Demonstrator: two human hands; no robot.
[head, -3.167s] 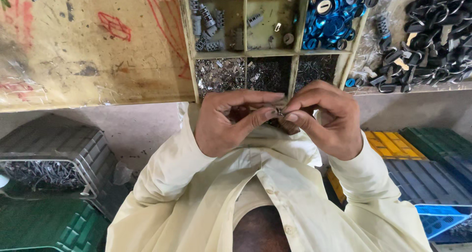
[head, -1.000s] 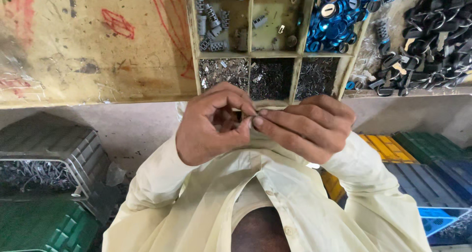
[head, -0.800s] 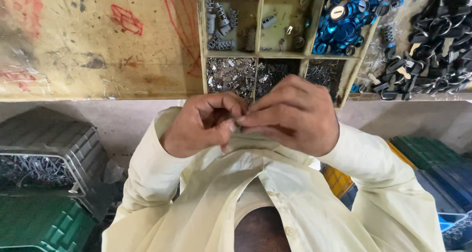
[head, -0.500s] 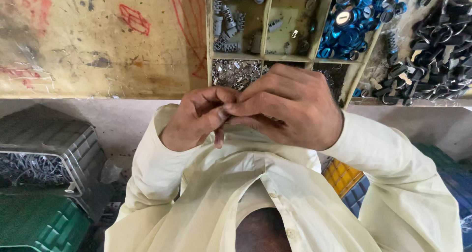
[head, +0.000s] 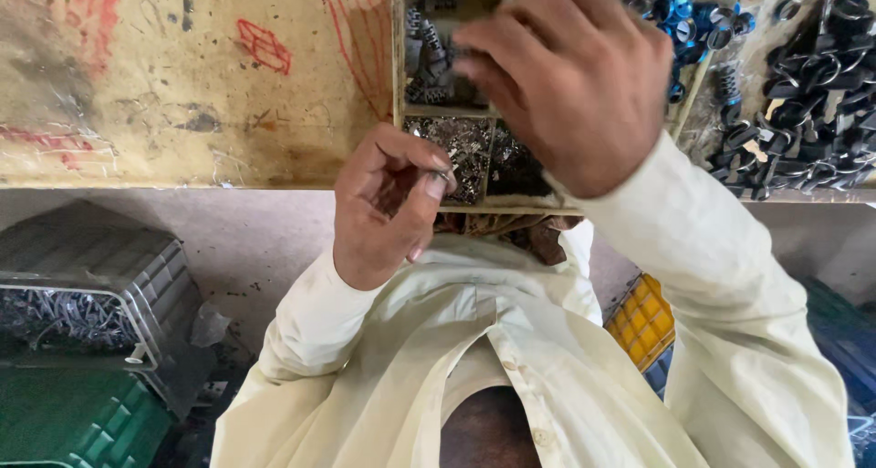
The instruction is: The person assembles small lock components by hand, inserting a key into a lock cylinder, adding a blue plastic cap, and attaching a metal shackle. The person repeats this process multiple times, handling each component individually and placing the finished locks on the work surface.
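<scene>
Paint-stained yellow bench point(head: 182, 85) carries a compartment tray point(head: 399, 76); left hand point(head: 383, 208) pinches a small metal part point(head: 445, 173), right hand point(head: 570, 71) reaches in, grip unclear.

One head-worn view looks steeply down, close over the workbench point(head: 182, 85) edge; distance seems short.

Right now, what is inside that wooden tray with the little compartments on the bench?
The wooden tray holds small grey metal parts in its near compartments and blue rings farther right. The right hand reaches over the middle and hides what lies there. The left hand pinches something tiny nearby.
</scene>
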